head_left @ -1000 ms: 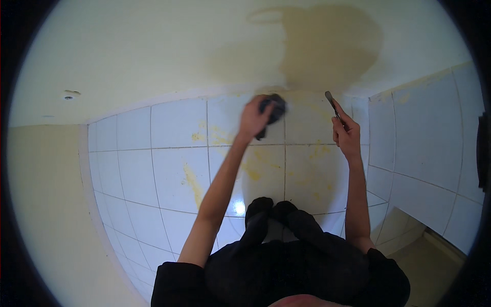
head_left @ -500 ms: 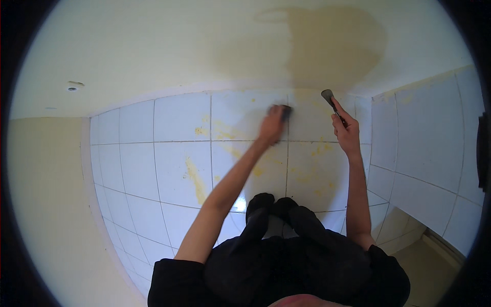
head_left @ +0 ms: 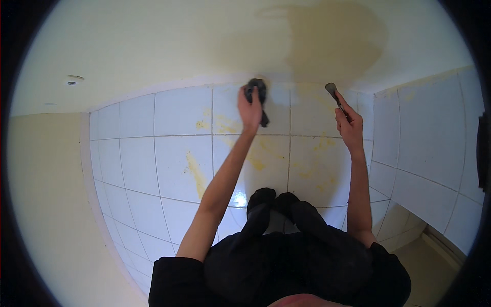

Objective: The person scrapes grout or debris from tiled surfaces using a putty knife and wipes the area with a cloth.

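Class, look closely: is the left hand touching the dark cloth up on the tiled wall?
Touching. The head view shows the left hand gripping the dark cloth, fingers wrapped round it.

Cloth shifted along the tiled wall
The dark cloth (head_left: pixel 257 92) has been carried leftward and upward by the left hand (head_left: pixel 250 110).

walls: white tiles (head_left: pixel 174 158), yellow stains (head_left: pixel 194 171) | above: cream plaster (head_left: pixel 153 46), darker damp patch (head_left: pixel 332 41) | corner: right (head_left: pixel 371 153)
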A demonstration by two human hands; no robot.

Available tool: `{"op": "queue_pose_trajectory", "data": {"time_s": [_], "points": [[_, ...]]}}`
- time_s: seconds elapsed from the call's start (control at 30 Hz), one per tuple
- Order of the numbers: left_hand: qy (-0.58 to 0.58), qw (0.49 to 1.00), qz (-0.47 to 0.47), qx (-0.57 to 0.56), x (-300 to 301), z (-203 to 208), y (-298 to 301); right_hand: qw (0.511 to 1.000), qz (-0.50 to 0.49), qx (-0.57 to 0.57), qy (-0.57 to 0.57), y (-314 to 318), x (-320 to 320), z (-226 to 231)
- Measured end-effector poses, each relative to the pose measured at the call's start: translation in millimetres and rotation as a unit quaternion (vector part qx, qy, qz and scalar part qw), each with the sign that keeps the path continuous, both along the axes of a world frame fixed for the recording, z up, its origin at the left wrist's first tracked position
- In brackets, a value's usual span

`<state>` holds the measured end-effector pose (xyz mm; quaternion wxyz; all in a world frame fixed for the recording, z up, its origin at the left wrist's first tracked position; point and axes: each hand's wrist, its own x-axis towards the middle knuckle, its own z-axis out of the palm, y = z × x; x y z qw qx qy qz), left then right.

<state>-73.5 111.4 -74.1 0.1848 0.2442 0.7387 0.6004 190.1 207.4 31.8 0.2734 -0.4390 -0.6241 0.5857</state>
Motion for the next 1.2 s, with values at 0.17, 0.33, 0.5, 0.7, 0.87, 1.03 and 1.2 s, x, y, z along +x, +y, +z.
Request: {"op": "queue_pose_trajectory", "data": {"time_s": [0.17, 0.33, 0.5, 0.7, 0.87, 1.03, 1.2], "points": [[0.268, 0.928, -0.079, -0.246, -37, -13, -22, 1.0, 0.019, 0.002, -0.008, -4, -6, -1], [0.261, 0.909, -0.178, -0.273, 5, -33, 8, 0.998, 0.049, -0.05, 0.002, -6, -9, -6], [0.077, 0.884, -0.457, -0.064, 53, -39, 15, 0.996, 0.068, -0.058, 0.001, -15, -19, -10], [-0.017, 0.956, -0.293, -0.009, 58, -2, 8, 0.997, 0.056, -0.045, -0.004, -10, -8, -10], [0.224, 0.96, -0.116, -0.124, -42, 9, -18, 0.998, 0.049, -0.039, -0.015, -8, -7, -7], [0.28, 0.908, -0.048, -0.309, -102, -3, -31, 0.997, 0.049, -0.048, -0.023, -6, -6, -9], [0.31, 0.897, -0.148, -0.279, -49, -47, 17, 0.997, 0.05, -0.059, -0.017, -3, -4, -19]]}}
